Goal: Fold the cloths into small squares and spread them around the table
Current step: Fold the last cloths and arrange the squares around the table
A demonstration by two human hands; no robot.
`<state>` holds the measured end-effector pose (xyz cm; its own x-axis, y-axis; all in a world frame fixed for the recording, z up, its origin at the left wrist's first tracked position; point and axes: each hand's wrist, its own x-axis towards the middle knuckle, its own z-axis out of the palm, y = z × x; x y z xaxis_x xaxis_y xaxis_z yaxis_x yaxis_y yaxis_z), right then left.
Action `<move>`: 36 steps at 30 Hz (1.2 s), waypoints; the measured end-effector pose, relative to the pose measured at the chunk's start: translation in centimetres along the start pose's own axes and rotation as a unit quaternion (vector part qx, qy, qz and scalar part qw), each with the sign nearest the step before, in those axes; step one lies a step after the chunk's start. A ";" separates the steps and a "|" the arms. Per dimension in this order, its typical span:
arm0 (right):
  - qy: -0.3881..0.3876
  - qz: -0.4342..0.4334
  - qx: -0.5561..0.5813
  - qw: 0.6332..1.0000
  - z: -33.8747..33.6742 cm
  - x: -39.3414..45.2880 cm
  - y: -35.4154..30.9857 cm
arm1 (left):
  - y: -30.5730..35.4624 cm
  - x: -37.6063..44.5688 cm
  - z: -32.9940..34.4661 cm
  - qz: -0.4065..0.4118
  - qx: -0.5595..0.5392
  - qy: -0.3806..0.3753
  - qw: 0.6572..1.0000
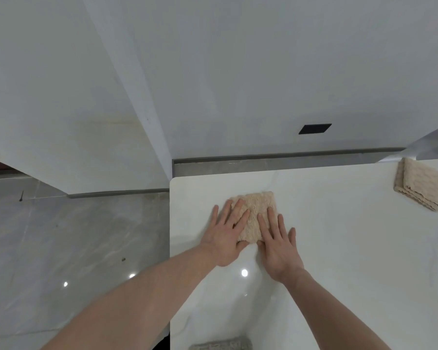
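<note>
A beige cloth [259,207], folded into a small square, lies near the far left corner of the white table [339,248]. My left hand [225,236] presses flat on its left part with straight fingers. My right hand [278,246] lies flat on its right part, fingers spread. A second folded beige cloth [421,186] sits at the table's far right edge, apart from both hands. A grey cloth [221,344] shows partly at the bottom edge of the view, close to me.
The table's left edge runs down beside my left forearm, with grey glossy floor tiles [74,248] beyond it. White walls stand behind the table, with a black socket plate [314,128] on the back wall.
</note>
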<state>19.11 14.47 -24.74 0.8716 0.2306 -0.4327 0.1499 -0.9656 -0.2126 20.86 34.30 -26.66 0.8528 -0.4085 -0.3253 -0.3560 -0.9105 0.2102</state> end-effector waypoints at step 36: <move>-0.031 0.026 0.199 0.979 4.9 -34.1 3.3 | 18.3 -30.2 2.0 -0.104 -0.260 0.055 0.958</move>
<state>-12.42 4.04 -14.99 0.8417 0.2013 -0.5011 -0.0982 -0.8554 -0.5086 -12.21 29.89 -14.86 0.9297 -0.1872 -0.3172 0.0400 -0.8048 0.5922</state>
